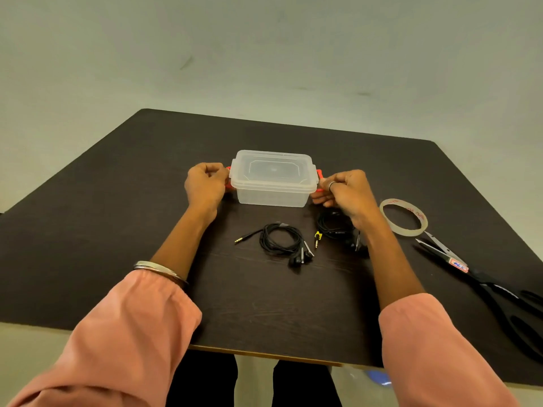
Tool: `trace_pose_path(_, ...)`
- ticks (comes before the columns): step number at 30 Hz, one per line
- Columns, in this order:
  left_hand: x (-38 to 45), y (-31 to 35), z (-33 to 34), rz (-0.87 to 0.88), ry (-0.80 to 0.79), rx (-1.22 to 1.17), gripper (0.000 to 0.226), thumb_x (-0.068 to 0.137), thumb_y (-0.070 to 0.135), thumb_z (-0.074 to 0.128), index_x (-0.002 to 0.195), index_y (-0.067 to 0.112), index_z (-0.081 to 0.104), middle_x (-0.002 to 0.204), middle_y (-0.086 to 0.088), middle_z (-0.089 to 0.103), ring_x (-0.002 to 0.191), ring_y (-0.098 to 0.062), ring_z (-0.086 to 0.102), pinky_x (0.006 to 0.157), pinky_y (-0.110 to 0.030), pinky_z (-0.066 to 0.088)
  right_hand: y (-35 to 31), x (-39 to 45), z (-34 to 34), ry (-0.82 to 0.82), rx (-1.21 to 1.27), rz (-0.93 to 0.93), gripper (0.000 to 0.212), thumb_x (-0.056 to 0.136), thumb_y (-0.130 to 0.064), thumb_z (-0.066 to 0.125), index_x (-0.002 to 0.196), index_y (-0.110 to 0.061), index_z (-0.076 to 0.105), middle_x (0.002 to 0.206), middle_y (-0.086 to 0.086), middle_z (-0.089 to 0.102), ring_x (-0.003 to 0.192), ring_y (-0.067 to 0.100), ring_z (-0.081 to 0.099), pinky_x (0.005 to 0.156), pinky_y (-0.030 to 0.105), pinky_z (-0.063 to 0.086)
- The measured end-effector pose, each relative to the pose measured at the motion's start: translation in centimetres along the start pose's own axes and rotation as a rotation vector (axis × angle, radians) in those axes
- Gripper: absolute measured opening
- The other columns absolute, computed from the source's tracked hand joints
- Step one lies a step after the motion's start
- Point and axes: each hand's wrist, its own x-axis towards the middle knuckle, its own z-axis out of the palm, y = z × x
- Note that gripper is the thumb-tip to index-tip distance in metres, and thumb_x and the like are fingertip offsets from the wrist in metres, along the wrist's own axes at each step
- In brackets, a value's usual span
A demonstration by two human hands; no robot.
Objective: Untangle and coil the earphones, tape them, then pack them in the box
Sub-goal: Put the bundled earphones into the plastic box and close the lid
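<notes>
Clear light plastic box point(273, 183) with closed lid, mid surface, both hands pinching orange side latches: left point(205, 183), right point(343, 190). Two coiled black earphones point(282, 240) in front: soft, springy, best pinched across the whole coil.

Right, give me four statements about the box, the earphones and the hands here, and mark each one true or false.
1. The lid sits on the clear plastic box with orange clips. True.
2. Both coiled black earphones are inside the box. False: they lie on the dark wooden table, in front of the box.
3. The left hand and right hand each have a grip at a clip on opposite ends of the box. True.
4. The clear tape roll sits left of the box. False: it lies to the right, near the black-handled scissors.
</notes>
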Motion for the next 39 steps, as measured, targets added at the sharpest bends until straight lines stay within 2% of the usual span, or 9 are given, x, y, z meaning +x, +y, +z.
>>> trace_pose_path(4, -0.3, 0.3, -1.0, 0.145, -0.057, 0.116, 0.034, 0.096, 0.034, 0.052, 0.125, 0.018, 0.059, 0.123, 0.000, 0.062, 0.111, -0.015, 0.059, 0.096, -0.032, 0.050, 0.0, -0.2, -0.9, 0.152, -0.288, -0.184, 0.035, 0.093, -0.029, 0.060, 0.120, -0.007, 0.064, 0.108, 0.005, 0.069, 0.096, 0.010, 0.061, 0.083, 0.019, 0.043)
trace_pose_path(8, -0.6, 0.9, -2.8, 0.292, -0.489, 0.156, 0.071, 0.086, 0.047, 0.056, 0.148, 0.026, 0.028, 0.153, 0.003, 0.033, 0.138, -0.011, 0.031, 0.111, -0.029, 0.028, -0.2, -0.7, -1.0, -0.021, -0.144, -0.357, 0.047, 0.087, -0.037, 0.067, 0.130, -0.022, 0.057, 0.131, -0.004, 0.058, 0.114, 0.009, 0.054, 0.089, 0.019, 0.045)
trace_pose_path(11, -1.3, 1.1, -3.1, 0.339, -0.660, 0.307, 0.105, 0.075, 0.040, 0.076, 0.152, 0.030, 0.005, 0.157, 0.006, 0.020, 0.140, -0.009, 0.022, 0.112, -0.030, 0.020, 0.1, -0.5, -0.6, -0.195, -0.283, -0.450, 0.052, 0.080, -0.033, 0.075, 0.129, -0.027, 0.058, 0.145, -0.002, 0.046, 0.132, 0.013, 0.042, 0.104, 0.029, 0.039)
trace_pose_path(15, -1.7, 1.2, -2.6, 0.352, -0.633, 0.338, 0.113, 0.074, 0.027, 0.080, 0.152, 0.027, -0.002, 0.150, 0.009, 0.031, 0.127, -0.004, 0.032, 0.107, -0.025, 0.027, 0.3, -0.2, 0.0, -0.191, -0.289, -0.517, 0.047, 0.078, -0.026, 0.077, 0.123, -0.024, 0.063, 0.145, 0.005, 0.047, 0.135, 0.014, 0.040, 0.112, 0.037, 0.036)
trace_pose_path(20, -1.5, 1.1, -2.8, 0.307, -0.556, 0.305, 0.119, 0.068, 0.023, 0.084, 0.152, 0.028, 0.000, 0.144, 0.004, 0.039, 0.120, -0.007, 0.041, 0.109, -0.032, 0.033, 0.0, -0.2, 0.5, -0.172, -0.293, -0.574, 0.041, 0.080, -0.019, 0.076, 0.119, -0.018, 0.066, 0.139, 0.010, 0.052, 0.131, 0.014, 0.046, 0.110, 0.026, 0.035)
trace_pose_path(23, -1.5, 1.1, -2.9, 0.298, -0.550, 0.284, 0.123, 0.068, 0.021, 0.085, 0.152, 0.028, -0.004, 0.144, 0.006, 0.038, 0.121, -0.007, 0.040, 0.108, -0.030, 0.032, -0.3, -0.2, 0.6, -0.140, -0.089, -0.533, 0.030, 0.085, -0.014, 0.070, 0.115, -0.016, 0.068, 0.127, 0.008, 0.063, 0.124, 0.009, 0.054, 0.105, 0.027, 0.043)
trace_pose_path(27, -1.1, 0.9, -2.8, 0.294, -0.552, 0.296, 0.126, 0.066, 0.027, 0.086, 0.151, 0.031, -0.006, 0.148, 0.004, 0.038, 0.128, -0.014, 0.041, 0.108, -0.032, 0.032, -0.3, 0.0, 0.1, 0.198, 0.125, -0.483, 0.017, 0.094, -0.022, 0.060, 0.107, -0.021, 0.069, 0.094, -0.006, 0.072, 0.085, 0.018, 0.071, 0.081, 0.042, 0.058)
trace_pose_path(32, -1.2, 1.1, -2.9, 0.292, -0.520, 0.290, 0.121, 0.067, 0.022, 0.085, 0.152, 0.030, 0.000, 0.149, -0.001, 0.036, 0.121, -0.010, 0.040, 0.108, -0.039, 0.035, 0.5, 0.3, -1.1, 0.556, 0.204, -0.258, 0.028, 0.099, -0.033, 0.049, 0.090, -0.011, 0.064, 0.084, 0.004, 0.071, 0.062, 0.014, 0.072, 0.063, 0.039, 0.059)
trace_pose_path(39, -1.5, 1.3, -2.9, 0.312, -0.501, 0.312, 0.110, 0.070, 0.020, 0.083, 0.153, 0.025, 0.009, 0.151, 0.002, 0.032, 0.117, -0.005, 0.036, 0.106, -0.032, 0.035, 2.0, 0.7, -1.7, 0.548, 0.121, -0.005, 0.032, 0.098, -0.028, 0.051, 0.081, -0.004, 0.064, 0.079, 0.010, 0.071, 0.053, 0.015, 0.069, 0.065, 0.032, 0.059)
